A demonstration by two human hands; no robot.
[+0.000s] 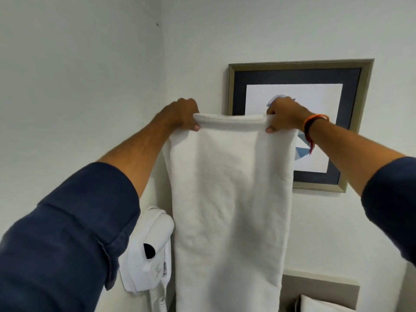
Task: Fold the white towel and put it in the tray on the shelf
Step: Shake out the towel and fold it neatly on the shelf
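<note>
framed picture, wall-mounted hair dryer, pillow

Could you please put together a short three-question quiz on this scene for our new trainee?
1. True or false: both hands grip the top edge of the white towel, which hangs straight down.
2. Which wrist wears the red-orange thread band? A) left B) right C) neither
3. What white appliance is mounted on the wall beside the towel's lower left side?

Key
1. True: the left hand and the right hand each pinch an upper corner.
2. B.
3. A hair dryer; the framed picture hangs higher, partly behind the towel and right hand.
</note>
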